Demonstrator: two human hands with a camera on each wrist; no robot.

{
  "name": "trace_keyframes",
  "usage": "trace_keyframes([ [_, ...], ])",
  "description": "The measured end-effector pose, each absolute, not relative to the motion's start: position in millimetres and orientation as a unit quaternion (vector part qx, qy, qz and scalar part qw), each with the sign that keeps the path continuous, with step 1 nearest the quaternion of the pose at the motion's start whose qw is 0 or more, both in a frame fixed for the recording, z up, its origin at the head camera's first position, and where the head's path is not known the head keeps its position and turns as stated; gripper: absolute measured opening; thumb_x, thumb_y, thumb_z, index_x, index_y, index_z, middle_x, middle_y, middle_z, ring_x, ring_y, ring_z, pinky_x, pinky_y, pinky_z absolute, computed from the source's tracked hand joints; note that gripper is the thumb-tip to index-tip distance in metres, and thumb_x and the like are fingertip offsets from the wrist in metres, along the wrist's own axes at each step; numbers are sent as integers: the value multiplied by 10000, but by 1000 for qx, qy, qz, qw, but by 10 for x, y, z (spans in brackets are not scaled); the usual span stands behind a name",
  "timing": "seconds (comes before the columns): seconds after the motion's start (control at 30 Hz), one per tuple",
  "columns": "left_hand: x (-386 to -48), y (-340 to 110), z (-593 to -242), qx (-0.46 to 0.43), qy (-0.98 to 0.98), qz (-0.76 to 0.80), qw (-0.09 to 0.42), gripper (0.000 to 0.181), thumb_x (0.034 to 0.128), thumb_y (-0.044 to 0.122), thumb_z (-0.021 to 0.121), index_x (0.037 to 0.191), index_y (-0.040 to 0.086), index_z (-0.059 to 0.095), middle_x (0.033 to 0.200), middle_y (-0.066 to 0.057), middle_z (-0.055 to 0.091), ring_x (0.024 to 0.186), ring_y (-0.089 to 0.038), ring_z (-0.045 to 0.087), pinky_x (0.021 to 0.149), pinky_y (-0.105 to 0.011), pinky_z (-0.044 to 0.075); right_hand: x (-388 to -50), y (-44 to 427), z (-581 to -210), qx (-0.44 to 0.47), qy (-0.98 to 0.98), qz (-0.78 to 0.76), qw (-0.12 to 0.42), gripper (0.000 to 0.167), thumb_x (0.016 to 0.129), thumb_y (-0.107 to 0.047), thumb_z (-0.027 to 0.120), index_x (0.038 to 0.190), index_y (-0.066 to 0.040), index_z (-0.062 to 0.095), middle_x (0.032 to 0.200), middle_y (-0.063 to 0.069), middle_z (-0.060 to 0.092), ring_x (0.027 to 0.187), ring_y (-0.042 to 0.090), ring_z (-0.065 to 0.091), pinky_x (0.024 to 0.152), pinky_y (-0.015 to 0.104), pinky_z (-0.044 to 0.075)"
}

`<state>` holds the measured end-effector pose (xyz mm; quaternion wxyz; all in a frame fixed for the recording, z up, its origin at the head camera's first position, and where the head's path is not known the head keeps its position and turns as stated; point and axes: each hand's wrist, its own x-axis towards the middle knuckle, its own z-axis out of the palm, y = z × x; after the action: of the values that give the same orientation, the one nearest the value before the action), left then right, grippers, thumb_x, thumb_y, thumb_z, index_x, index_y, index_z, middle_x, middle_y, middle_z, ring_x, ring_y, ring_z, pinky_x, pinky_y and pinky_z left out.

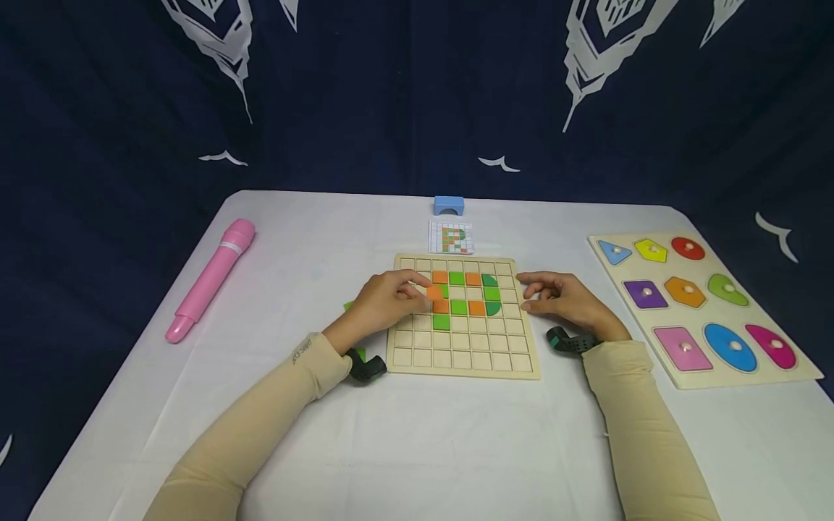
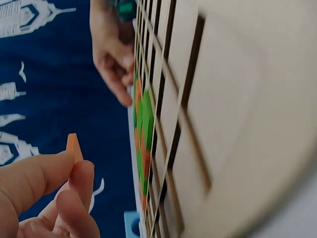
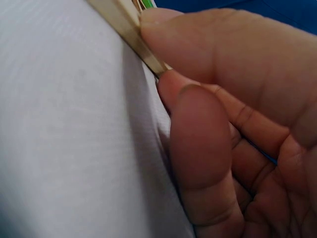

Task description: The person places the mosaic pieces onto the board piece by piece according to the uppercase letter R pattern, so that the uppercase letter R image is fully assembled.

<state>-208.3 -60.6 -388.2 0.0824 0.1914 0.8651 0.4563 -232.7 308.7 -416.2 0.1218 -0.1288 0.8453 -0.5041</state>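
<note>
My left hand pinches an orange tile between thumb and fingertips, over the left part of a wooden grid board. The left wrist view shows this orange tile edge-on, raised clear of the board. Orange, light green and dark green rounded tiles fill several cells in the board's upper half, among them a green tile. At the board's right edge rests my right hand, thumb and index finger spread along the rim. In the right wrist view, its thumb touches the wooden rim.
A pattern card and a blue arch block lie beyond the board. Loose green tiles are partly hidden by my left arm. A pink microphone-like toy lies left; a knobbed shape puzzle lies right.
</note>
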Motion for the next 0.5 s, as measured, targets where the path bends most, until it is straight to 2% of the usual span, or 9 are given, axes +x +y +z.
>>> trace_keyframes([
  [0.2,-1972,-469,-3920,206,856,466,94,323,1013,207,774,1312,89,747,1010,-13,804,903,-147,687,783,-304,498,-2330,3088,-4162,-129,846,-503,119,619,941,14,797,1486,149,534,1044,67,664,802,108,523,706,202,460],
  [0.33,-1922,-386,-3965,218,851,467,96,318,1003,208,770,1300,96,748,1005,10,807,881,-112,709,799,-301,508,-2323,3091,-4160,-129,846,-503,117,616,944,16,795,1484,152,533,1036,60,665,800,106,525,703,200,462],
  [0.5,-1886,-336,-4004,227,850,466,91,305,993,203,774,1276,94,745,992,19,811,822,-84,714,758,-285,518,-2324,3092,-4163,-128,846,-503,120,619,948,7,793,1491,147,529,1056,69,668,805,107,525,709,202,464],
])
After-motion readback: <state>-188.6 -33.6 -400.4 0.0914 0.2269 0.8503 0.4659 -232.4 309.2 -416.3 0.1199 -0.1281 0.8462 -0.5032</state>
